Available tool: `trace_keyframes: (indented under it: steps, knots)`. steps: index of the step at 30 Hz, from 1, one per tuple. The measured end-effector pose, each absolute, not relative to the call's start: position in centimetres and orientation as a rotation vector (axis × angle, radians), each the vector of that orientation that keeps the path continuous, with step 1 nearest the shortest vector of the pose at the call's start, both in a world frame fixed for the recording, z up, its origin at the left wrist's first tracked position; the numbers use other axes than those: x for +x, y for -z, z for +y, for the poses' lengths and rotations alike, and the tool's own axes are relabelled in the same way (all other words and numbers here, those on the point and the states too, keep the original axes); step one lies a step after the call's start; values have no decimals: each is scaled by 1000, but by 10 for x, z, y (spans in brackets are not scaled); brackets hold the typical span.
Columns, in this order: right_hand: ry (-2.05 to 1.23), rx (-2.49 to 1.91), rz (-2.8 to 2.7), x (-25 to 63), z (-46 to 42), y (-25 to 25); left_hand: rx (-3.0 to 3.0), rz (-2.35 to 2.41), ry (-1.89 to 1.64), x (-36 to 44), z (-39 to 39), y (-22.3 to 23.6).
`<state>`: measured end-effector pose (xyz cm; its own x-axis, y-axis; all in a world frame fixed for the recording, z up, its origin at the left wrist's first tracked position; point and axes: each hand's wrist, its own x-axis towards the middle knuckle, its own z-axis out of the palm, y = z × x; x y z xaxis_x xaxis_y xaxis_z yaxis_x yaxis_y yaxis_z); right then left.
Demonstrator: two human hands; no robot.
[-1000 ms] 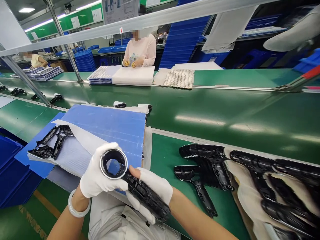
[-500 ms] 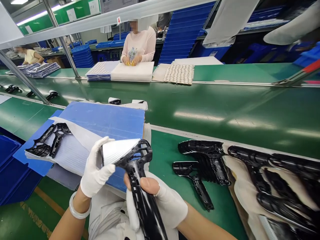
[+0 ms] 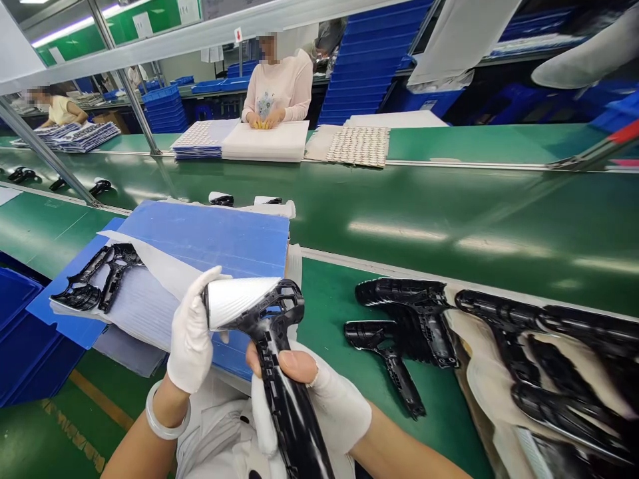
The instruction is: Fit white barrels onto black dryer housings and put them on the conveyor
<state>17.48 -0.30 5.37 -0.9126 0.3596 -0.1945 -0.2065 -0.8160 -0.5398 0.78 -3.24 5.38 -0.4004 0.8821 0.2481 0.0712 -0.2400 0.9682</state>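
Hair-dryer-shaped housing (image 3: 272, 332), one: white ribbed barrel (image 3: 239, 303); black rear frame (image 3: 298, 307) with open cutouts; glossy black handle (image 3: 299, 419), slotted along one edge. Barrel pointing left, handle slanting down and to the right. Held by the left hand (image 3: 192, 346) at the barrel's outer end and the right hand (image 3: 332, 402) around the handle.

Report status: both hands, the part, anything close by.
Left hand at end of white barrel. Right hand gripping black handle. Barrel and handle joined. Blue board beyond; black shells on green bench, right.
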Motion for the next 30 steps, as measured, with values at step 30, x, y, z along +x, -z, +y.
trace_keyframes:
  steps: [30]
  knots:
    - [-2682, -517, -733, 178, -7, -65, 1250, 1620, -1552, 5, -29, -56]
